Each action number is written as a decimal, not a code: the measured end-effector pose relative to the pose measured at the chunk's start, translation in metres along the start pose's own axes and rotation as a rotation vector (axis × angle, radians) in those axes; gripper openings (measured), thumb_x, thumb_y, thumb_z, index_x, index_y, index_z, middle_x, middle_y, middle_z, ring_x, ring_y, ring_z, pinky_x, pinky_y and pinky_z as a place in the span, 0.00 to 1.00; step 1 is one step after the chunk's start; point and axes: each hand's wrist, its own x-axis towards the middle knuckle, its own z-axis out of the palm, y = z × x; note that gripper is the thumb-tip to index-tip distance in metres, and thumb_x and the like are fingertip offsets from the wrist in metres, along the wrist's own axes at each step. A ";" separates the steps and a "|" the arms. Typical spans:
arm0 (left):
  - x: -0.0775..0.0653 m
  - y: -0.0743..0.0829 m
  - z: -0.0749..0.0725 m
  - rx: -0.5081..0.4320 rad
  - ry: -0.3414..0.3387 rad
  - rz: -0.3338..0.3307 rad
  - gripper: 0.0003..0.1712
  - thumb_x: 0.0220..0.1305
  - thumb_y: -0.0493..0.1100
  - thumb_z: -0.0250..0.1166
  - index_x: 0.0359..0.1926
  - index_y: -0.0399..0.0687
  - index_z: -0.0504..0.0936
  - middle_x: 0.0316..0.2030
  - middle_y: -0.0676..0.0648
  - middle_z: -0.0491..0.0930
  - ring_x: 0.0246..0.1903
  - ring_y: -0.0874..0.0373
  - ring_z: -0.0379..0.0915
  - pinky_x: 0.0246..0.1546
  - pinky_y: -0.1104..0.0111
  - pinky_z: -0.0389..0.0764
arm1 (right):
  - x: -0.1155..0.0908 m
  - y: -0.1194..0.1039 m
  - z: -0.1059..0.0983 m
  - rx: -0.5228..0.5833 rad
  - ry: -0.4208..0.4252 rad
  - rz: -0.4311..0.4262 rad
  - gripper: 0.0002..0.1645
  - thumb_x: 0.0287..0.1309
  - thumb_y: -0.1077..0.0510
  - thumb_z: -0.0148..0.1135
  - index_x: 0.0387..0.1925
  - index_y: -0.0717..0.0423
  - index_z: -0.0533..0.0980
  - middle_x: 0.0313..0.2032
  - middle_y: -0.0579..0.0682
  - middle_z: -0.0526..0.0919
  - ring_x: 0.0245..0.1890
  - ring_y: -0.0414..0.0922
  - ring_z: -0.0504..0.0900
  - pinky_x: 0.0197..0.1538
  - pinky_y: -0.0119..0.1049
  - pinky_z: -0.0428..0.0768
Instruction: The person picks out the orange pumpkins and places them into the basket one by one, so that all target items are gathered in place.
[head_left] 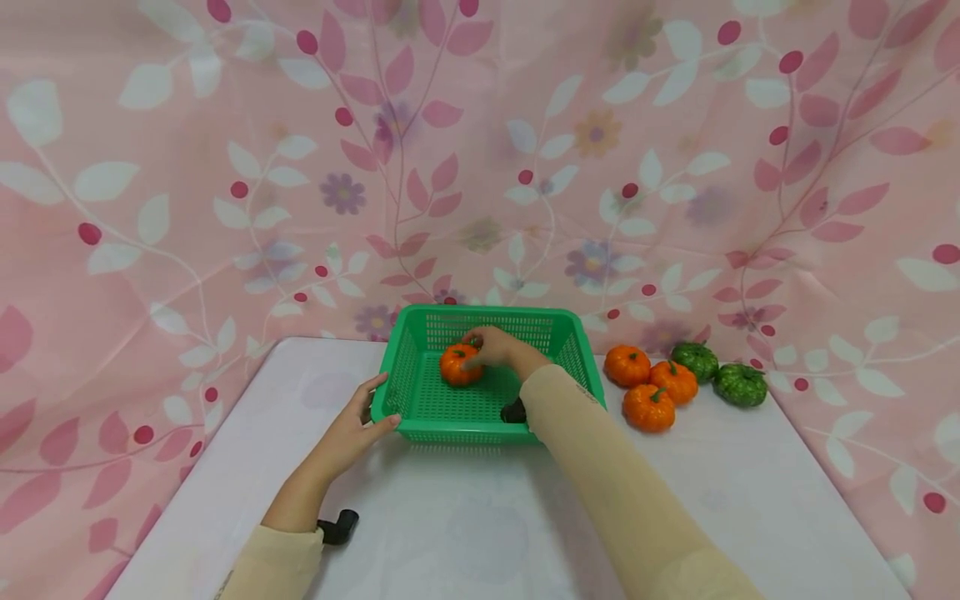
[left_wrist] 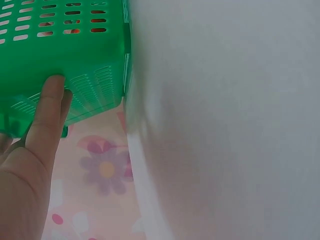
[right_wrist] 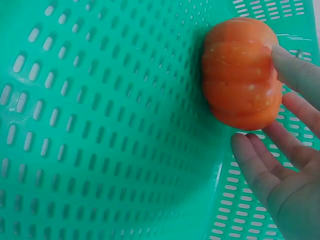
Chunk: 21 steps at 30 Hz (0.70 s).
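A green plastic basket (head_left: 450,427) with slotted walls stands on the table. Inside it, on the floor near the far left part, rests an orange pumpkin (head_left: 459,367). My right hand (head_left: 495,348) reaches into the basket and holds the pumpkin loosely between thumb and fingers; in the right wrist view, the pumpkin (right_wrist: 242,75) has the thumb at one side, and the lower fingers stand off it. At the basket's near left corner my left hand (head_left: 352,429) grips the rim, thumb on the front edge. The left wrist view shows a finger against the basket (left_wrist: 90,55) from outside.
Right of the basket lie several more pumpkins: a group of orange ones (head_left: 649,408) and two green ones (head_left: 740,385) beyond them. The white tabletop (head_left: 465,517) meets a pink floral cloth (head_left: 480,167) behind. Each wrist carries a black device (head_left: 339,527).
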 end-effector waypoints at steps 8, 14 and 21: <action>0.000 0.003 0.002 -0.005 -0.004 0.003 0.45 0.71 0.49 0.64 0.79 0.55 0.47 0.72 0.32 0.58 0.66 0.33 0.63 0.63 0.38 0.65 | -0.011 -0.011 -0.013 -0.067 -0.016 -0.053 0.36 0.63 0.53 0.69 0.69 0.57 0.69 0.68 0.61 0.68 0.68 0.58 0.66 0.65 0.52 0.71; 0.000 0.002 0.002 -0.018 -0.011 0.001 0.46 0.71 0.50 0.64 0.79 0.54 0.47 0.73 0.31 0.56 0.67 0.32 0.62 0.63 0.38 0.64 | -0.023 -0.018 -0.025 -0.104 -0.064 -0.062 0.34 0.68 0.50 0.64 0.70 0.56 0.68 0.69 0.61 0.67 0.69 0.56 0.66 0.64 0.51 0.72; 0.000 -0.002 0.000 -0.025 -0.012 -0.018 0.45 0.70 0.51 0.64 0.79 0.58 0.48 0.73 0.32 0.55 0.68 0.32 0.60 0.64 0.37 0.62 | -0.039 -0.026 -0.038 -0.179 -0.101 -0.062 0.34 0.68 0.49 0.63 0.70 0.57 0.68 0.68 0.62 0.69 0.68 0.56 0.67 0.65 0.51 0.71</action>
